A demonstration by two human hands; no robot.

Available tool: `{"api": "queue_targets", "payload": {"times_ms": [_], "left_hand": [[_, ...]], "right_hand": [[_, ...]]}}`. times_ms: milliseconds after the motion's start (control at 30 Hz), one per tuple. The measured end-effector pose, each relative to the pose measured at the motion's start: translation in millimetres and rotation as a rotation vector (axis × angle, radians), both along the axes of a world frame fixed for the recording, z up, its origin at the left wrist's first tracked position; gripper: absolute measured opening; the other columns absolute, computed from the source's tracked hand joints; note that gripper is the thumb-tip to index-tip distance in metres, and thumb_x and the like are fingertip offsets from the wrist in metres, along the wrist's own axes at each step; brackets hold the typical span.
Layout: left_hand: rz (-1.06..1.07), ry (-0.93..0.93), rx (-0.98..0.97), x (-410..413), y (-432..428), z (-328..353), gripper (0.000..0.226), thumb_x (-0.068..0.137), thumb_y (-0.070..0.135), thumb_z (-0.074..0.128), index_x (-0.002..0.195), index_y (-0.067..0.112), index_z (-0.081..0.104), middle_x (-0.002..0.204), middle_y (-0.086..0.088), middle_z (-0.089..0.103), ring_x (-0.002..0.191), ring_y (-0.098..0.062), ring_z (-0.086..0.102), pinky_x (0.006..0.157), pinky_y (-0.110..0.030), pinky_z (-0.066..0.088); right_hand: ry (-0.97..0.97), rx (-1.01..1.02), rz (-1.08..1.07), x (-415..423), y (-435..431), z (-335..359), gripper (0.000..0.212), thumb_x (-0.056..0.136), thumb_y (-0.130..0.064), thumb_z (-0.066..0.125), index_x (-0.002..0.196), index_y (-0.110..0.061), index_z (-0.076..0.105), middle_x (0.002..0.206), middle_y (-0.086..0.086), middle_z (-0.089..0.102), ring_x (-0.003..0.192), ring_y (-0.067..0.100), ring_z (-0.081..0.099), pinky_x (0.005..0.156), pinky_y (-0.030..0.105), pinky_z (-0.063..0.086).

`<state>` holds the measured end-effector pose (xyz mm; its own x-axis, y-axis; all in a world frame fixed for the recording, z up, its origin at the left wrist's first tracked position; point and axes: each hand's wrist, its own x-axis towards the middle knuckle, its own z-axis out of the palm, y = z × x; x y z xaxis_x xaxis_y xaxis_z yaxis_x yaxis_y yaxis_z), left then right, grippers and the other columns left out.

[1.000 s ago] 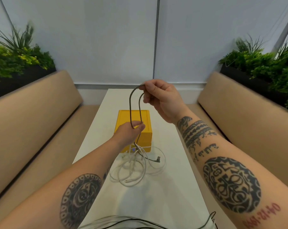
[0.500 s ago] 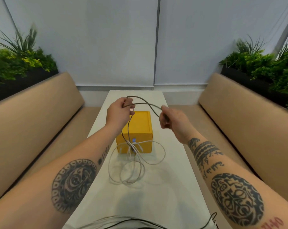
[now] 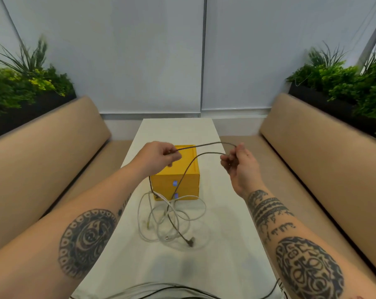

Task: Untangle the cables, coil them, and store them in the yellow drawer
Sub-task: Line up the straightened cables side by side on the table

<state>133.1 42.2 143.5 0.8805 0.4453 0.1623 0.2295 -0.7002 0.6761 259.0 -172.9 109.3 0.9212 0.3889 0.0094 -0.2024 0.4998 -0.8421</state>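
Observation:
A dark grey cable [image 3: 204,145] stretches between my two hands above the yellow drawer box [image 3: 184,180]. My left hand [image 3: 159,157] pinches one stretch of it. My right hand [image 3: 239,162] pinches the bend of the loop. From there the dark cable drops in front of the box, crosses the tangle of white cable [image 3: 172,216] on the table, and ends at a plug [image 3: 190,241]. The box's two drawers look closed, each with a small blue mark.
The narrow white table [image 3: 215,244] runs between two tan benches [image 3: 49,152]. Planters with green plants [image 3: 16,83] stand behind each bench. More white and black cables [image 3: 161,291] lie at the table's near edge.
My hands have moved apart and lower, stretching the dark cable loop sideways over the box. The cable's plug end now lies nearer me on the table.

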Motion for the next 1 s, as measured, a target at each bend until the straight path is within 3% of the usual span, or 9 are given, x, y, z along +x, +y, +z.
{"api": "queue_targets", "payload": {"times_ms": [67,200,333,467,600,667,767,900,1000], "left_hand": [[0.059,0.028,-0.045,-12,12,-21,0.019,0.093,0.043,0.065,0.079,0.032,0.071,0.062,0.008,0.065,0.058,-0.009,0.056,0.058,-0.027,0.042],[0.103,0.012,-0.219,-36,22,-48,0.017,0.095,0.041,0.063,0.087,0.031,0.075,0.070,0.000,0.069,0.069,-0.012,0.060,0.069,-0.038,0.051],[0.156,-0.187,-0.531,-34,10,-41,0.016,0.100,0.032,0.058,0.098,0.029,0.074,0.064,0.004,0.060,0.072,-0.016,0.064,0.075,-0.043,0.057],[0.174,-0.350,-0.502,-24,0,-12,0.017,0.101,0.029,0.057,0.102,0.031,0.074,0.062,0.019,0.062,0.061,-0.010,0.054,0.069,-0.037,0.055],[0.178,-0.430,-0.443,-20,-11,13,0.016,0.100,0.034,0.058,0.104,0.031,0.073,0.089,0.025,0.067,0.079,0.008,0.060,0.062,-0.020,0.044],[0.160,-0.428,-0.455,-17,-18,23,0.019,0.101,0.034,0.054,0.106,0.027,0.072,0.075,0.024,0.060,0.069,0.002,0.053,0.059,-0.019,0.038],[0.106,-0.327,-0.483,-13,-28,28,0.018,0.098,0.035,0.057,0.105,0.023,0.069,0.071,0.013,0.053,0.064,-0.006,0.047,0.058,-0.024,0.037],[0.088,-0.163,-0.460,-9,-38,7,0.019,0.090,0.044,0.069,0.104,0.033,0.067,0.069,0.006,0.060,0.058,-0.013,0.046,0.054,-0.027,0.035],[0.009,-0.103,-0.464,-8,-51,-12,0.034,0.090,0.042,0.070,0.122,0.033,0.063,0.077,0.005,0.069,0.067,-0.013,0.056,0.063,-0.028,0.041]], "right_hand": [[0.025,0.059,-0.031,9,-6,5,0.031,0.104,-0.034,0.048,0.084,-0.012,0.056,0.066,-0.002,0.055,0.071,0.020,0.060,0.077,0.033,0.053],[0.000,-0.050,-0.037,18,-18,-5,0.031,0.104,-0.035,0.049,0.086,-0.011,0.059,0.062,-0.002,0.058,0.072,0.019,0.063,0.076,0.033,0.054],[-0.028,-0.292,-0.002,10,-20,-31,0.035,0.104,-0.039,0.048,0.088,-0.012,0.063,0.081,0.004,0.065,0.081,0.018,0.066,0.081,0.036,0.055],[-0.079,-0.514,0.074,-4,-21,-53,0.040,0.104,-0.044,0.044,0.093,-0.014,0.068,0.099,0.007,0.070,0.095,0.017,0.066,0.087,0.040,0.055],[-0.171,-0.654,0.158,-10,-19,-59,0.043,0.104,-0.046,0.040,0.095,-0.015,0.069,0.105,0.003,0.069,0.101,0.019,0.066,0.089,0.043,0.054],[-0.240,-0.695,0.191,-13,-16,-58,0.046,0.105,-0.046,0.038,0.094,-0.015,0.070,0.107,0.002,0.070,0.107,0.019,0.065,0.090,0.042,0.056],[-0.299,-0.606,0.177,-22,-7,-36,0.049,0.106,-0.043,0.036,0.077,-0.019,0.067,0.096,0.002,0.073,0.107,0.024,0.066,0.088,0.040,0.056],[-0.443,-0.422,0.173,-37,8,11,0.058,0.104,-0.042,0.039,0.051,-0.027,0.056,0.058,-0.004,0.063,0.088,0.049,0.062,0.072,0.038,0.045],[-0.508,-0.284,0.205,-44,15,39,0.054,0.100,-0.044,0.042,0.050,-0.026,0.049,0.050,-0.005,0.050,0.071,0.037,0.055,0.064,0.034,0.040]]}}
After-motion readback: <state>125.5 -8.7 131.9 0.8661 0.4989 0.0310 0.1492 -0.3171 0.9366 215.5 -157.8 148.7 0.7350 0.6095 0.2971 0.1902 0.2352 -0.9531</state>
